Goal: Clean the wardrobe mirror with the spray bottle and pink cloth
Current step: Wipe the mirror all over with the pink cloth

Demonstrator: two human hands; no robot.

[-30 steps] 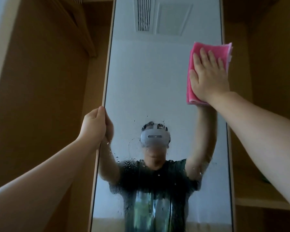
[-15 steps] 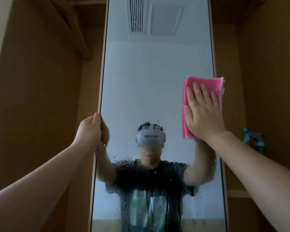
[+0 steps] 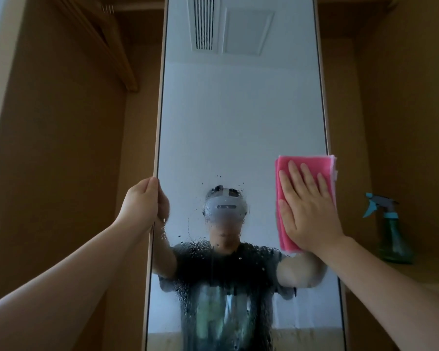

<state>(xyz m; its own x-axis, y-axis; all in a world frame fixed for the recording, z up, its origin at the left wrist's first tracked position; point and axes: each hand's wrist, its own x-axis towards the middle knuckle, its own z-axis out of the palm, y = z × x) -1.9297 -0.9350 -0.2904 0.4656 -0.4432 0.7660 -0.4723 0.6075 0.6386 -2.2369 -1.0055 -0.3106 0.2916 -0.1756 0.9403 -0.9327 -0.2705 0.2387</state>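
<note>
Against the right side of the mirror, the person's right hand lies flat on the folded pink cloth. Its fingers are straight and slightly spread, and they press the cloth to the glass without gripping it. The cloth's right edge reaches the mirror's right frame.

At the mirror's left edge, level with the cloth, the left hand is curled round the frame and grips it. Its fingers wrap behind the edge and show again in the reflection.

Droplets speckle the lower middle of the glass, below and to the left of the cloth, and some have run down in streaks. Higher up, the mirror reflects a pale wall and a ceiling vent.

To the right of the mirror, the spray bottle stands upright on a wooden shelf, apart from the right hand. It has a greenish body and a blue trigger head, with the nozzle turned toward the mirror. Brown wardrobe panels flank the mirror on both sides.
</note>
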